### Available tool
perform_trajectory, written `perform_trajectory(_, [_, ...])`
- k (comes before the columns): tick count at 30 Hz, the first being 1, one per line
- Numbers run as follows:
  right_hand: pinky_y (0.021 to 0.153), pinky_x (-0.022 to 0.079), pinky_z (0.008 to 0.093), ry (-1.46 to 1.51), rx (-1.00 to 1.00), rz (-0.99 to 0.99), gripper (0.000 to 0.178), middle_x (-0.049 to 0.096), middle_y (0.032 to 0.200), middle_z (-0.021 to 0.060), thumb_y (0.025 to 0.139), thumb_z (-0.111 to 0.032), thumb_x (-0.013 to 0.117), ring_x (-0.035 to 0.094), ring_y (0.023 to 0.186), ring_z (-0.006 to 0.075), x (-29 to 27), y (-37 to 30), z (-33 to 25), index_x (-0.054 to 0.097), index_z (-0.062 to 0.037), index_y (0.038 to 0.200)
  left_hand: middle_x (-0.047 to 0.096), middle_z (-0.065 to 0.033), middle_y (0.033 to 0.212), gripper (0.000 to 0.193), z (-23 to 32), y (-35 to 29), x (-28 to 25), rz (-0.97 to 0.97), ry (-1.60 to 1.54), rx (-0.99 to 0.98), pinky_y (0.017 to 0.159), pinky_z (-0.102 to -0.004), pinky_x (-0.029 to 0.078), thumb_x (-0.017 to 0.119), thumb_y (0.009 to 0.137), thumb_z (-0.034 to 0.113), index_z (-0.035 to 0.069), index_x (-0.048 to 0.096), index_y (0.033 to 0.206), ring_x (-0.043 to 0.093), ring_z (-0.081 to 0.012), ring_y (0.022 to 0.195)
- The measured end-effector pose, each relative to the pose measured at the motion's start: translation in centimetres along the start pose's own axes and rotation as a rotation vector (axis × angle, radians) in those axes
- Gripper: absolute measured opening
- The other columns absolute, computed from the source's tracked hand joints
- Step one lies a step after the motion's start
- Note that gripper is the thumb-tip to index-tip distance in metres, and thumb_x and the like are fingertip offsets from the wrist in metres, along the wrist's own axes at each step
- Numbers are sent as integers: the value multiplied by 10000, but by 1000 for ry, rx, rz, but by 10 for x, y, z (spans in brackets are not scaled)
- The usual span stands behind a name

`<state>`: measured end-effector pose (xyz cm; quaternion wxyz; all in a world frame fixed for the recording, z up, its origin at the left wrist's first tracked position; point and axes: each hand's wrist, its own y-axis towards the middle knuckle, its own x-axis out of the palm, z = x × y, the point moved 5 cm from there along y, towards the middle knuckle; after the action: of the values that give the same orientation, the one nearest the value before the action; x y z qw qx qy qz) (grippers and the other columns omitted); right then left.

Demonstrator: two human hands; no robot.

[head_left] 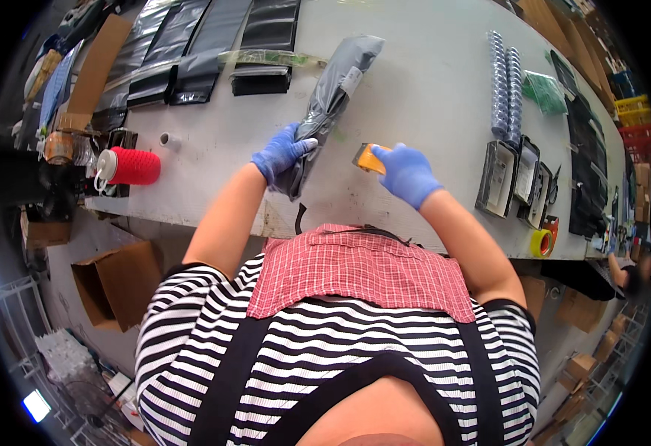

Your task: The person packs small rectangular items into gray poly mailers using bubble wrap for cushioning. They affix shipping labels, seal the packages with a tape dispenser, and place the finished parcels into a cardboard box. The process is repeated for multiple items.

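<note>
White table; carton below; left hand grips grey bag; right hand grips orange tool

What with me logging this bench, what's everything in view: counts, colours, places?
Table: 1, pale grey, centre
Package: 1, grey, over table, centre
Tool: 1, yellow, right of package
Bags: several stacks, black and grey, table's left
Bottle: 1, red, table's left
Tube: 1, white, beside bottle
Columns: 2, bluish, table's right
Packet: 1, green, right of columns
Open boxes: at least 3, black, below columns
Tape: 1, yellow, table's lower right
Sheets: several, black, table's far right
Cartons: several, brown, both sides
Crates: several, yellow and red, right rim
Co-worker: 1, dark, right rim
Clutter: uncountable, mixed, both rims
Apron: 1, red check, centre
Shirt: 1, striped, lower middle
Left hand: 1, blue glove, holding package
Right hand: 1, blue glove, holding tool
</note>
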<state>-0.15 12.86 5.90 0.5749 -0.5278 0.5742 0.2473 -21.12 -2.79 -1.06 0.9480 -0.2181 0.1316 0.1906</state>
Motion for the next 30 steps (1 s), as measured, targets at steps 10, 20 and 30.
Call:
perform_trajectory(10, [677, 517, 252, 1329, 229, -240, 469, 665, 918, 33, 894, -272, 677, 629, 799, 94, 18, 33, 102, 592, -27, 1285, 680, -135, 995, 361, -68, 6, -32, 65, -471, -477, 633, -355, 521, 528, 986, 347, 51, 588, 1184, 661, -247, 787])
perform_trajectory(20, [784, 535, 319, 939, 495, 637, 416, 657, 1029, 109, 903, -194, 679, 639, 890, 201, 89, -20, 240, 602, -24, 1275, 567, -281, 1279, 872, 31, 63, 27, 371, 616, -69, 1067, -425, 405, 651, 874, 483, -36, 297, 1479, 535, -393, 1222])
perform_trajectory(30, [925, 500, 332, 1317, -210, -223, 797, 643, 1148, 88, 835, -413, 769, 611, 1040, 183, 100, 11, -34, 402, -21, 1424, 695, -81, 1019, 503, 17, 70, 69, 265, -552, 66, 818, -357, 530, 791, 776, 278, 1, 642, 1168, 629, -190, 894])
